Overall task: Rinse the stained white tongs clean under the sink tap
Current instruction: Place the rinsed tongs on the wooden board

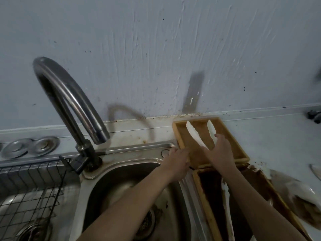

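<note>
The white tongs (194, 134) lie in a shallow brown wooden tray (177, 134) on the counter just right of the sink, their two arms spread and pointing at the wall. My right hand (220, 152) covers their near end and closes on them. My left hand (177, 162) grips the tray's left edge at the sink's back right corner. The curved steel tap (69, 96) arches over the left part of the basin (121, 185), and no water is visible running from it.
A second, darker wooden tray (203, 206) sits nearer me with another white utensil (226, 206) in it. A wire rack (31, 188) fills the left basin. Stained wrapping (304, 197) lies on the counter at right. The wall stands close behind.
</note>
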### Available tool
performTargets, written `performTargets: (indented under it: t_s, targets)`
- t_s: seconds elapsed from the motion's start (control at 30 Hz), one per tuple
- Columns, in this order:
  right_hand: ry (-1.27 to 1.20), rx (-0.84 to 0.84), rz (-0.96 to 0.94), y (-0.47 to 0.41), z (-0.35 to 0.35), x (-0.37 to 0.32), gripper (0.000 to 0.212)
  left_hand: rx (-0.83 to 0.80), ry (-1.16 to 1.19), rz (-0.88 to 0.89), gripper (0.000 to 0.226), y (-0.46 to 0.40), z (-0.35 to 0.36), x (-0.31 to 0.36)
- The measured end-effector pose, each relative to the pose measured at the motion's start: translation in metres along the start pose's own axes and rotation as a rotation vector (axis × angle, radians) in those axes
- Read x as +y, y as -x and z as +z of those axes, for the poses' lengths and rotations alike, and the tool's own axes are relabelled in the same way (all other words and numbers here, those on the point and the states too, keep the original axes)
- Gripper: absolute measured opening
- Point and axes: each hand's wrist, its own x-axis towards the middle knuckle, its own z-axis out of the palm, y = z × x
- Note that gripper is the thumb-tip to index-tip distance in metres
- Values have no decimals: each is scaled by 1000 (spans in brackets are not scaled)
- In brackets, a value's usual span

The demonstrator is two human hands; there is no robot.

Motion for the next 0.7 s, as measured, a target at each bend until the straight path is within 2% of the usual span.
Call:
performTargets:
  t_s: [0.2,0.37,0.47,0.57,0.7]
  targets:
    - [-46,-62,56,-15,19,5,69,-64,-5,-14,30,-9,12,-6]
    - [-48,-97,40,-27,28,3,68,-67,-53,-7,54,-9,13,-10]
    - [-21,-105,-10,-26,26,4,62,-74,-73,-13,60,-7,13,-8]
    - [-17,22,-128,-13,7,5,49,-105,-56,-12,58,1,13,-8]
    - [-55,236,-256,34,-30,15,37,6,-52,119,47,25,12,-3]
